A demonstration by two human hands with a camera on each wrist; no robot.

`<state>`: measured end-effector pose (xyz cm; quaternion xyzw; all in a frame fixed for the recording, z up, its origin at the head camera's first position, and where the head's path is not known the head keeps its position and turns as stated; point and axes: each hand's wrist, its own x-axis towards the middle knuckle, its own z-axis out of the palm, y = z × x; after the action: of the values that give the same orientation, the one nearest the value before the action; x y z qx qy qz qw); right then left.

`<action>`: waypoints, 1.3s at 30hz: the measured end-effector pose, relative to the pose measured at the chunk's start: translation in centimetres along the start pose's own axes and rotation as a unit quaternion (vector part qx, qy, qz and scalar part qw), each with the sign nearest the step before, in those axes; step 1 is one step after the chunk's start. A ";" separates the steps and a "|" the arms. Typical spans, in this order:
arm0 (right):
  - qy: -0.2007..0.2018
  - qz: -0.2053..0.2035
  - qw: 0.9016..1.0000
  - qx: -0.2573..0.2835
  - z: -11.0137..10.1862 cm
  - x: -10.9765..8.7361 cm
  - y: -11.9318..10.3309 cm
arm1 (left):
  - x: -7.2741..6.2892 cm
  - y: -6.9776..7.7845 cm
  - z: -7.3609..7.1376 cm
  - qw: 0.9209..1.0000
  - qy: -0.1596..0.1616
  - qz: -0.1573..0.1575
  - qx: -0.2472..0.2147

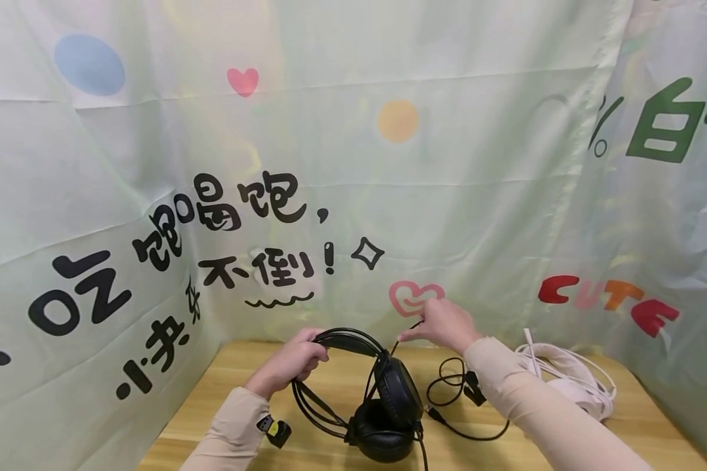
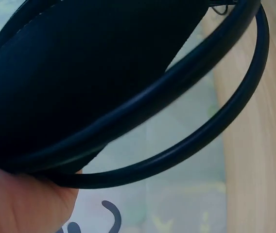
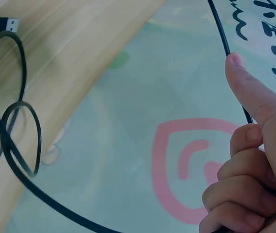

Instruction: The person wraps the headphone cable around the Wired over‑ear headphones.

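Observation:
Black over-ear headphones (image 1: pixel 395 392) are held up at the middle of the wooden table in the head view, tilted, with the ear cups toward the right. My left hand (image 1: pixel 294 360) grips their headband at its left side. The padded band (image 2: pixel 94 87) and two curved tubes fill much of the left wrist view. My right hand (image 1: pixel 446 325) is raised behind the ear cups and pinches a thin black cable (image 3: pixel 218 26). Its other fingers are curled in the right wrist view. From that hand the cable loops down toward a USB plug (image 3: pixel 11 24) over the table.
A white coiled cable (image 1: pixel 607 386) and a white object beside it lie at the table's right. Printed fabric (image 1: pixel 477 216) hangs behind the table (image 1: pixel 224 405) and along both sides. Small black devices sit on both wrists.

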<state>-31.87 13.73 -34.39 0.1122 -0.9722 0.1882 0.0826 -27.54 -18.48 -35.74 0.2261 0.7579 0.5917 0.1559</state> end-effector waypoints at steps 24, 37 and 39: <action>-0.041 -0.054 0.998 -0.008 -2.6 0.3 -2.8 | 1.7 1.1 1.7 0.957 0.080 0.010 0.280; -0.037 -0.067 0.997 -0.015 -3.6 0.1 -2.9 | 1.8 1.3 2.4 0.915 0.128 0.011 0.382; -0.043 -0.065 0.997 -0.011 -3.7 0.1 -2.9 | 1.8 1.3 2.5 0.912 0.137 0.008 0.386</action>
<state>-30.85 12.56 -29.95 0.1824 -0.9675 0.1667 0.0544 -27.60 -15.23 -35.00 0.1911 0.9396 0.2789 -0.0536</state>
